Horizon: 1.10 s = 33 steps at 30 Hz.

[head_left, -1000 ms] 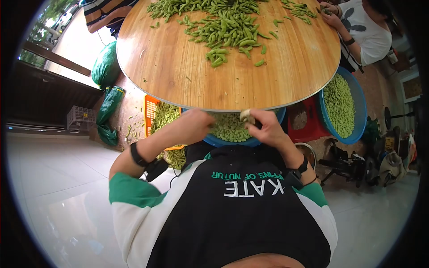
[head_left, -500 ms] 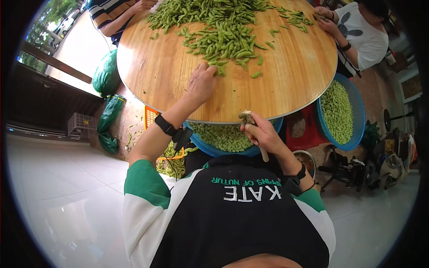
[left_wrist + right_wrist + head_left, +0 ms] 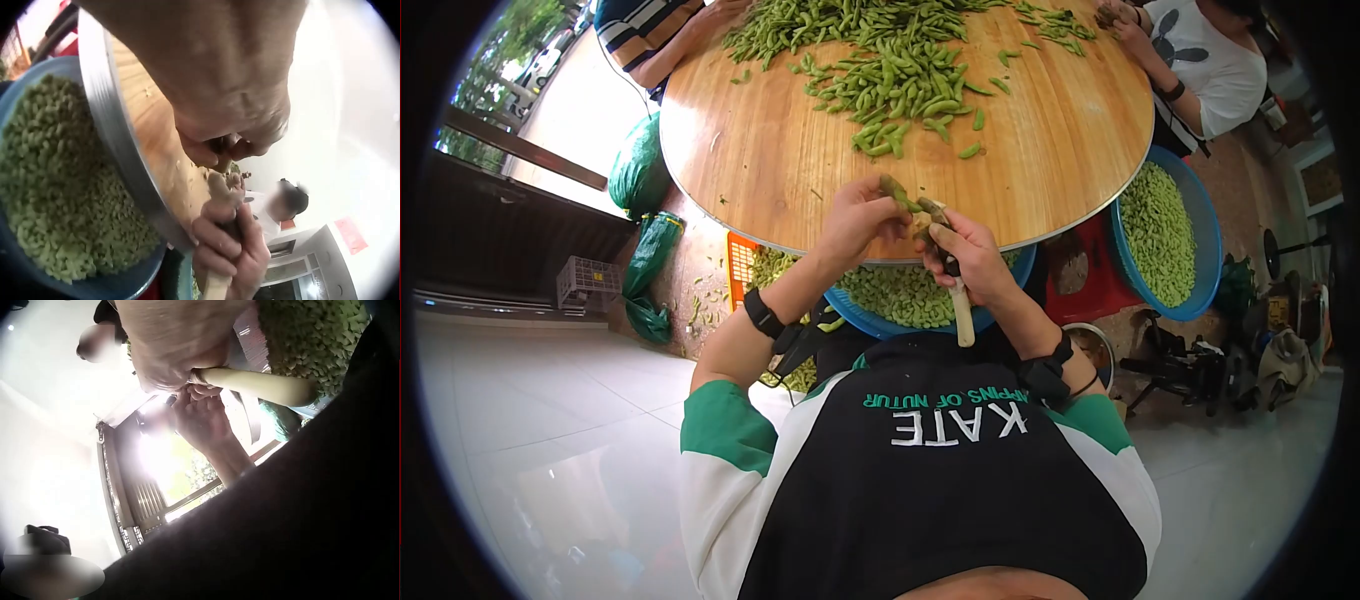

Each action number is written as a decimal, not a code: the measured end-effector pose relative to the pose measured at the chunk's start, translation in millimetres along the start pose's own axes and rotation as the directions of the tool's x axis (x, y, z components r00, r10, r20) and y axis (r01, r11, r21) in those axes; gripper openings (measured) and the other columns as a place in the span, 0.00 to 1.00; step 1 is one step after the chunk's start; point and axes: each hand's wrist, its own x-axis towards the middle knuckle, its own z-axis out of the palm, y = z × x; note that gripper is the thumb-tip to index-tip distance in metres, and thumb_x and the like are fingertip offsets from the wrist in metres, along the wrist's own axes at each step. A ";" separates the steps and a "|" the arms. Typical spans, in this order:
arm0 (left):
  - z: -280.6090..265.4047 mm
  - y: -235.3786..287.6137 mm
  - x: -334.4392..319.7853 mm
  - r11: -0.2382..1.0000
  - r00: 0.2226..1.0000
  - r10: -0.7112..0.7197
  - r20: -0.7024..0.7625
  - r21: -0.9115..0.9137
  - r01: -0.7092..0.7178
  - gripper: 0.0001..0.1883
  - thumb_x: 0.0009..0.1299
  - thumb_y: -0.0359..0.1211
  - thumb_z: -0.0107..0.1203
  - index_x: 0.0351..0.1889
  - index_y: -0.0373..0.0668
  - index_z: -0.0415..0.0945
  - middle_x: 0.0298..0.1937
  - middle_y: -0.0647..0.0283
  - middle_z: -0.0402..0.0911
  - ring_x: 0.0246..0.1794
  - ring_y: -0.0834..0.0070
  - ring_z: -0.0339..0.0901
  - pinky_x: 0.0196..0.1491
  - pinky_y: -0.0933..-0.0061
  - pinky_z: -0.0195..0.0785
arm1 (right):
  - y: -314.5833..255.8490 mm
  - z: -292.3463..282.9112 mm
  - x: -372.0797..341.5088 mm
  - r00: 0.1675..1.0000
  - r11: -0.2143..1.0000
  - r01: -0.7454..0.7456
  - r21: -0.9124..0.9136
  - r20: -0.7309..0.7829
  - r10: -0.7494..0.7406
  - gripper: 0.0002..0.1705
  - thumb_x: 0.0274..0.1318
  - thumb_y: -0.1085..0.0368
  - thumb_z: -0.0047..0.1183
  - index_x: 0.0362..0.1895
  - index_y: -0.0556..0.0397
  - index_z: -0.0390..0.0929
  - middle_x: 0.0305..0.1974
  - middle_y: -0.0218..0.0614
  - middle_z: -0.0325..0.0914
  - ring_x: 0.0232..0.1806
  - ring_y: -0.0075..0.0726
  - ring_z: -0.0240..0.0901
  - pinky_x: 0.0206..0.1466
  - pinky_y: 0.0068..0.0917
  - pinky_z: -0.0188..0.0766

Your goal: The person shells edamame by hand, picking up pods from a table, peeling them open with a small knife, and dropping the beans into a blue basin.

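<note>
My left hand (image 3: 858, 218) pinches green soybean pods (image 3: 893, 190) over the table's near edge, close beside my right hand (image 3: 975, 256). My right hand grips a tool with a smooth pale handle (image 3: 964, 318), which points back toward my body; the working end is hidden by the fingers. That same handle (image 3: 262, 386) juts from under the palm in the right wrist view. Pale wrapping shows about the right thumb and fingertips. Below both hands, a blue basin (image 3: 844, 304) of shelled green beans (image 3: 900, 296) sits under the table edge.
The round wooden table (image 3: 730, 160) bears a large heap of pods (image 3: 890, 75). Another blue basin (image 3: 1212, 245) of beans stands right, near a red stool (image 3: 1090, 270). An orange basket (image 3: 741, 268) is at left. A person in white (image 3: 1215, 75) and a striped sleeve (image 3: 635, 40) flank the table.
My left hand reached from above the basin to the near end of the pod heap, then came back with pods to my right hand. The right hand stayed near the table edge with the tool.
</note>
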 end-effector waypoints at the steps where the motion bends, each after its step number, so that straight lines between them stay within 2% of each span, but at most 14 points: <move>1: 6.7 0.4 -4.8 0.993 1.000 -0.026 -0.007 -0.113 0.025 0.04 0.61 0.24 0.53 0.33 0.36 0.73 0.25 0.62 0.78 0.21 0.78 0.75 0.24 0.81 0.68 | 0.5 0.7 0.6 0.999 1.000 0.013 -0.010 0.039 -0.012 0.13 0.67 0.65 0.41 0.52 0.57 0.68 0.32 0.33 0.72 0.21 0.18 0.62 0.18 0.13 0.58; 5: -0.6 -18.1 -2.4 0.993 0.998 0.056 0.005 0.104 -0.057 0.03 0.61 0.23 0.51 0.33 0.36 0.73 0.24 0.62 0.78 0.18 0.77 0.74 0.20 0.79 0.67 | 11.5 0.9 -0.2 0.995 0.997 0.059 -0.040 0.080 -0.055 0.13 0.67 0.65 0.41 0.51 0.57 0.69 0.32 0.32 0.72 0.22 0.18 0.62 0.18 0.14 0.57; 7: 0.4 -14.4 -10.5 0.895 0.997 0.074 0.005 0.441 -0.069 0.03 0.61 0.22 0.51 0.32 0.36 0.73 0.24 0.62 0.78 0.18 0.79 0.74 0.18 0.80 0.66 | 12.5 -4.5 -1.1 0.995 0.994 0.079 -0.077 0.059 -0.075 0.13 0.67 0.65 0.41 0.51 0.57 0.69 0.33 0.33 0.72 0.22 0.18 0.62 0.18 0.14 0.57; 8: 2.2 -11.9 -13.2 0.896 0.997 0.074 0.001 0.439 -0.067 0.03 0.61 0.22 0.51 0.32 0.36 0.73 0.24 0.62 0.78 0.18 0.79 0.74 0.18 0.80 0.66 | 12.5 -6.7 -1.9 0.994 0.988 0.102 -0.114 0.043 -0.097 0.13 0.67 0.65 0.41 0.51 0.58 0.68 0.33 0.33 0.73 0.22 0.18 0.62 0.18 0.14 0.57; 10: 4.6 -4.1 -16.0 0.999 0.998 0.033 -0.059 -0.002 -0.033 0.02 0.61 0.23 0.51 0.31 0.35 0.73 0.23 0.64 0.77 0.17 0.81 0.73 0.18 0.81 0.64 | 6.1 -4.9 -5.8 0.998 0.987 0.059 -0.147 0.013 -0.057 0.12 0.67 0.65 0.41 0.50 0.58 0.69 0.33 0.33 0.73 0.22 0.18 0.62 0.18 0.14 0.56; 13: 12.1 -2.8 -20.8 0.997 0.996 0.047 -0.071 -0.062 -0.052 0.01 0.61 0.24 0.52 0.30 0.35 0.73 0.22 0.64 0.77 0.18 0.83 0.73 0.17 0.83 0.62 | 4.2 6.9 -10.6 0.999 0.990 0.042 -0.138 0.029 -0.038 0.12 0.68 0.65 0.41 0.50 0.58 0.68 0.32 0.32 0.73 0.21 0.17 0.62 0.18 0.14 0.56; 14: 12.0 -3.5 -22.1 0.996 0.996 0.053 -0.071 -0.063 -0.058 0.01 0.61 0.24 0.52 0.30 0.35 0.73 0.22 0.64 0.77 0.18 0.83 0.73 0.17 0.83 0.62 | 3.6 9.7 -10.2 0.995 0.993 0.068 -0.095 0.081 -0.061 0.13 0.68 0.65 0.40 0.51 0.59 0.68 0.33 0.32 0.73 0.21 0.16 0.61 0.19 0.13 0.56; 16: 10.4 -4.4 -25.8 0.961 0.989 0.145 -0.024 0.241 -0.135 0.02 0.62 0.24 0.52 0.31 0.35 0.75 0.22 0.65 0.77 0.18 0.83 0.73 0.17 0.83 0.61 | 4.0 6.2 -9.8 0.991 0.972 0.102 -0.212 0.112 -0.079 0.13 0.68 0.65 0.40 0.52 0.58 0.68 0.33 0.32 0.73 0.20 0.16 0.61 0.19 0.13 0.56; 17: 10.4 -5.0 -27.6 0.961 0.989 0.144 -0.028 0.241 -0.133 0.02 0.62 0.24 0.52 0.31 0.35 0.75 0.22 0.65 0.77 0.18 0.83 0.73 0.17 0.83 0.61 | 6.2 4.8 -10.4 0.986 0.938 0.130 -0.320 0.138 -0.090 0.14 0.68 0.66 0.40 0.53 0.58 0.68 0.33 0.32 0.73 0.20 0.16 0.61 0.19 0.13 0.56; 19: 14.6 -0.8 -32.1 0.939 0.997 0.064 -0.037 0.341 -0.047 0.03 0.63 0.24 0.53 0.33 0.35 0.76 0.22 0.66 0.77 0.18 0.84 0.72 0.18 0.82 0.61 | 9.7 5.4 -11.3 0.984 0.945 0.151 -0.291 0.137 -0.115 0.14 0.68 0.65 0.40 0.53 0.58 0.67 0.33 0.32 0.73 0.20 0.16 0.61 0.18 0.13 0.56; 21: 12.4 0.2 -31.5 0.959 1.000 0.006 -0.024 0.282 0.001 0.03 0.63 0.25 0.55 0.33 0.35 0.77 0.22 0.67 0.76 0.18 0.84 0.71 0.18 0.82 0.60 | 7.7 3.5 -10.2 0.979 0.946 0.181 -0.269 0.137 -0.148 0.15 0.68 0.65 0.40 0.54 0.58 0.67 0.33 0.32 0.73 0.20 0.17 0.61 0.18 0.13 0.56; 22: 11.0 0.2 -31.2 0.973 0.998 -0.057 -0.005 0.225 0.057 0.04 0.63 0.25 0.56 0.34 0.35 0.78 0.22 0.68 0.76 0.18 0.85 0.70 0.18 0.82 0.60 | 6.3 0.8 -10.6 0.985 0.976 0.121 -0.183 0.142 -0.095 0.15 0.68 0.64 0.40 0.55 0.57 0.66 0.33 0.32 0.72 0.20 0.17 0.60 0.18 0.13 0.56; 26: 3.2 -4.0 -29.2 0.972 0.996 -0.062 0.067 0.233 0.045 0.04 0.64 0.26 0.58 0.34 0.36 0.79 0.21 0.69 0.76 0.17 0.85 0.69 0.18 0.83 0.58 | 4.3 -5.4 -13.4 0.984 0.999 -0.010 0.045 0.176 0.002 0.16 0.68 0.63 0.41 0.57 0.55 0.65 0.32 0.32 0.72 0.20 0.17 0.58 0.17 0.14 0.56; 33: 3.3 1.6 -28.8 0.952 0.994 -0.006 0.112 0.305 -0.029 0.04 0.64 0.26 0.58 0.35 0.36 0.79 0.22 0.70 0.74 0.19 0.87 0.67 0.20 0.85 0.58 | 0.5 -6.4 -13.1 0.984 0.997 -0.046 0.060 0.176 0.035 0.17 0.68 0.64 0.41 0.58 0.54 0.65 0.32 0.33 0.72 0.19 0.17 0.56 0.17 0.14 0.56</move>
